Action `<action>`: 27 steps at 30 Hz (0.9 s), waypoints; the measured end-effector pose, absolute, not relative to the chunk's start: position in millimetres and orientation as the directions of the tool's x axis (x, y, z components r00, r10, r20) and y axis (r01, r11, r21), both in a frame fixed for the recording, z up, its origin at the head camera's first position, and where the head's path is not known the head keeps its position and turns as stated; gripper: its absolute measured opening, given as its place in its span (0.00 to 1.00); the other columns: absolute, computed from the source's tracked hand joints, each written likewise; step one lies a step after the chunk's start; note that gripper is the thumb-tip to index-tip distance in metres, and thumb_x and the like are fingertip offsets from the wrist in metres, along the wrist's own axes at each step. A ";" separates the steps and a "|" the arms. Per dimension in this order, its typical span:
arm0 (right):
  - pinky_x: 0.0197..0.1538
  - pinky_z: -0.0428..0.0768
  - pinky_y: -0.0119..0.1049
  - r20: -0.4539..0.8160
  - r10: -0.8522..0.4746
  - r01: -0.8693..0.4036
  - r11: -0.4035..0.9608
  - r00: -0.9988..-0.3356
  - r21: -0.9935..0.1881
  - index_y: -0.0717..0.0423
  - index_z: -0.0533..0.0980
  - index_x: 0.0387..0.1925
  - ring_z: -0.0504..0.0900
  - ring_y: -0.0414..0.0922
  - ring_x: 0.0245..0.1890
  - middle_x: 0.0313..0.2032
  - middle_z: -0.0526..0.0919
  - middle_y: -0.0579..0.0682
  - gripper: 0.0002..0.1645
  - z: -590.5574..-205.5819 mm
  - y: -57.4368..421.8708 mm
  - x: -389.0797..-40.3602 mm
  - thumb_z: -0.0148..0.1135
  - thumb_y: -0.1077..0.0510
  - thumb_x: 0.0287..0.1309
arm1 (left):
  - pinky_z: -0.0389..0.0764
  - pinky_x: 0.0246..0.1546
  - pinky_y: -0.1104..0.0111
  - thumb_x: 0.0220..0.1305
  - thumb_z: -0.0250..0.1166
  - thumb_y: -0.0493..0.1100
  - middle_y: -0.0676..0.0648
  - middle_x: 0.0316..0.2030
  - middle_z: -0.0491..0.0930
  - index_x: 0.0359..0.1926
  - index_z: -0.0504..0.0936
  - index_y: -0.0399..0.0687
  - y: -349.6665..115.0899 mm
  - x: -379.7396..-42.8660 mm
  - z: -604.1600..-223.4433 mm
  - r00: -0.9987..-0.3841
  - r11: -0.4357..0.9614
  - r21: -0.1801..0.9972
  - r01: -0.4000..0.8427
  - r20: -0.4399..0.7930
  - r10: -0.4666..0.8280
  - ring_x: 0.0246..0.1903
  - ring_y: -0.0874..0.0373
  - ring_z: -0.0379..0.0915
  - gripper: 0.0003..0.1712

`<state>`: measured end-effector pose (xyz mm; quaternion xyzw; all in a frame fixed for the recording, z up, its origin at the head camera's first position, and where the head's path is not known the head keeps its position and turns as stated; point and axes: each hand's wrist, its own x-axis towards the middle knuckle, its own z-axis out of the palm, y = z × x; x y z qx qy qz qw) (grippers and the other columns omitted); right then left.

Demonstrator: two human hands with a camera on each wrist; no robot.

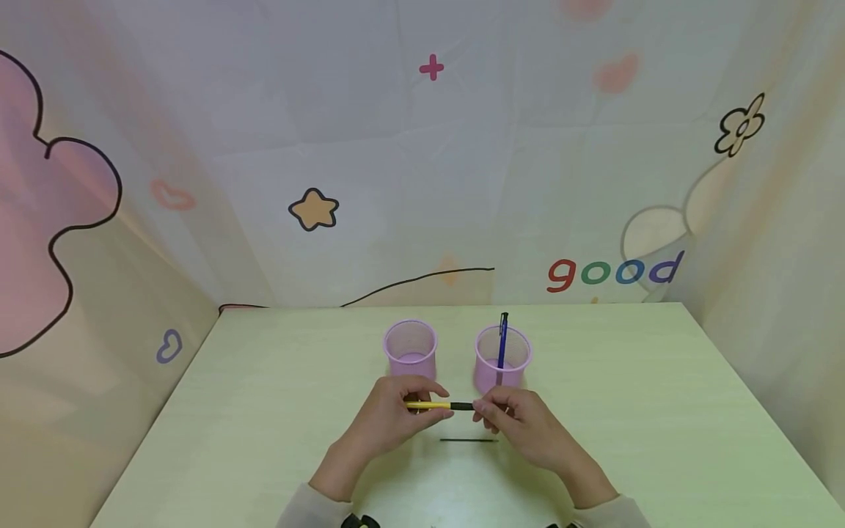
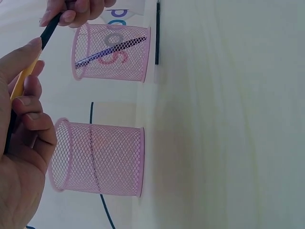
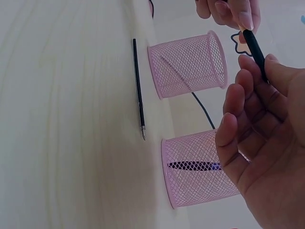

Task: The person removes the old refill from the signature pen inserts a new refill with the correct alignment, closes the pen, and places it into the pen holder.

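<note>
Both hands hold a yellow and black pen level above the table, in front of two pink mesh cups. My left hand grips its yellow barrel, fingers curled round it in the left wrist view. At the pen's black end, my right hand pinches with thumb and fingertips, its other fingers loosely bent. Below the hands a thin black pen refill lies on the table. Its metal tip points to the right hand's side.
Behind the left hand stands one pink mesh cup. The other mesh cup, behind the right hand, holds an upright blue pen. A pale wooden table runs back to a printed curtain.
</note>
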<state>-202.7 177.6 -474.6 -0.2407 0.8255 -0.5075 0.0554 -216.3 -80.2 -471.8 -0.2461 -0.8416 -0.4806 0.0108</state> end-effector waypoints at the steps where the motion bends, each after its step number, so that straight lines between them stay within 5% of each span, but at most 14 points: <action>1: 0.32 0.78 0.31 0.157 -0.453 -0.343 0.366 -0.878 -0.865 0.56 0.83 0.35 0.78 0.40 0.28 0.28 0.82 0.56 0.16 -474.9 177.5 -202.8 0.58 0.51 0.76 | 0.79 0.26 0.73 0.59 0.79 0.48 0.60 0.24 0.78 0.42 0.90 0.54 -79.9 -216.4 -471.9 -0.879 0.412 0.807 0.423 0.256 0.402 0.24 0.69 0.72 0.11; 15: 0.31 0.78 0.29 0.140 -0.435 -0.312 0.354 -0.889 -0.882 0.58 0.84 0.35 0.78 0.36 0.29 0.29 0.83 0.53 0.15 -472.7 173.6 -202.5 0.60 0.53 0.74 | 0.77 0.24 0.73 0.58 0.79 0.46 0.58 0.23 0.78 0.40 0.89 0.56 -78.5 -217.0 -474.7 -0.888 0.379 0.834 0.401 0.252 0.384 0.22 0.69 0.70 0.10; 22: 0.31 0.78 0.29 0.136 -0.434 -0.312 0.366 -0.891 -0.877 0.58 0.84 0.35 0.78 0.35 0.29 0.29 0.83 0.51 0.14 -473.0 173.8 -203.8 0.61 0.53 0.74 | 0.86 0.34 0.71 0.62 0.77 0.45 0.55 0.32 0.88 0.38 0.92 0.56 -77.9 -216.8 -476.1 -0.872 0.351 0.841 0.412 0.253 0.418 0.30 0.66 0.82 0.04; 27: 0.31 0.78 0.30 0.131 -0.442 -0.318 0.382 -0.888 -0.868 0.57 0.84 0.36 0.78 0.36 0.29 0.29 0.83 0.51 0.15 -472.9 175.0 -204.2 0.60 0.52 0.74 | 0.86 0.34 0.71 0.63 0.76 0.46 0.56 0.31 0.87 0.38 0.91 0.56 -78.2 -217.0 -475.3 -0.860 0.361 0.826 0.432 0.257 0.442 0.30 0.67 0.80 0.03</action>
